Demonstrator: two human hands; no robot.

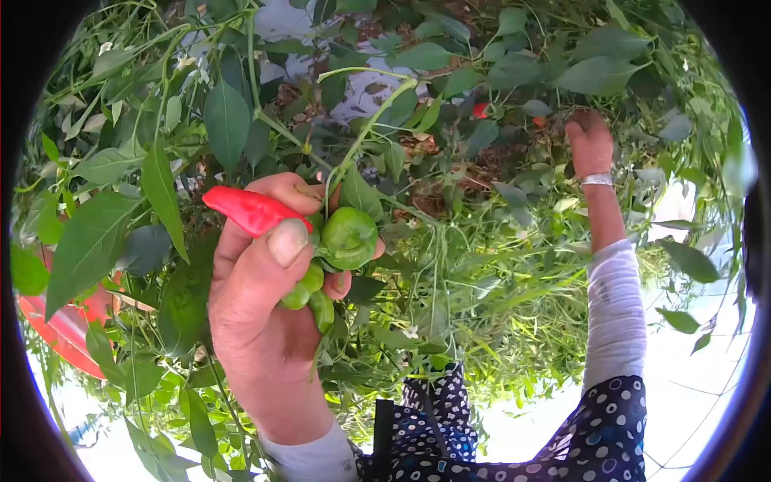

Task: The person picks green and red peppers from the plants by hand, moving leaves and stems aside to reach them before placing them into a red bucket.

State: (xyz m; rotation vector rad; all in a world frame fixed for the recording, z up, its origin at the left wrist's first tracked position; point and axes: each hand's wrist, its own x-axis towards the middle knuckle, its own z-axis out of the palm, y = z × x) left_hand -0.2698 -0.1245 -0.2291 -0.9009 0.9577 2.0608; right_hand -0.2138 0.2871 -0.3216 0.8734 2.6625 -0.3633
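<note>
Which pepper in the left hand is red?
The slender, pointed red pepper at the thumb of the left hand; the other peppers visible in that hand are green.

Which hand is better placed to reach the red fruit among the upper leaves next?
Probably the right hand: it reaches into the leaves near the red fruit, while the left hand holds a red pepper and green peppers.
</note>
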